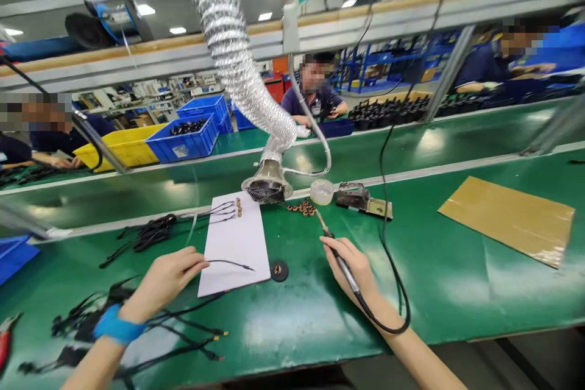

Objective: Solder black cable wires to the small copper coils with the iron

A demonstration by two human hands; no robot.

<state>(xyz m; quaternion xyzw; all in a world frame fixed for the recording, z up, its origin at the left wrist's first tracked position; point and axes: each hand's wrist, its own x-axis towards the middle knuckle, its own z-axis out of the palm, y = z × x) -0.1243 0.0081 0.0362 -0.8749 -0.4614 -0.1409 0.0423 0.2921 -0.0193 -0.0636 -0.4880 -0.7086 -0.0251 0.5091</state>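
Observation:
My left hand (171, 277) pinches a thin black cable (231, 263) over the white sheet (237, 237). In my right hand (351, 268) is a soldering iron (342, 265), its tip pointing at a pile of small copper-coloured parts (304, 208). Several like parts (238, 207) stand in a row at the sheet's upper edge, with black leads beside them. A round black disc (279, 270) holding small parts lies right of the sheet. Black cables with coloured ends (196, 341) lie below my left hand. A black cable bundle (155, 231) is left of the sheet.
A fume duct (267, 180) hangs behind the sheet. A clear round container (322, 192) and an iron stand (354, 196) sit at the back. A tan board (512, 219) lies right; red-handled pliers (5, 341) far left. Other people sit across the bench near a blue bin (183, 143).

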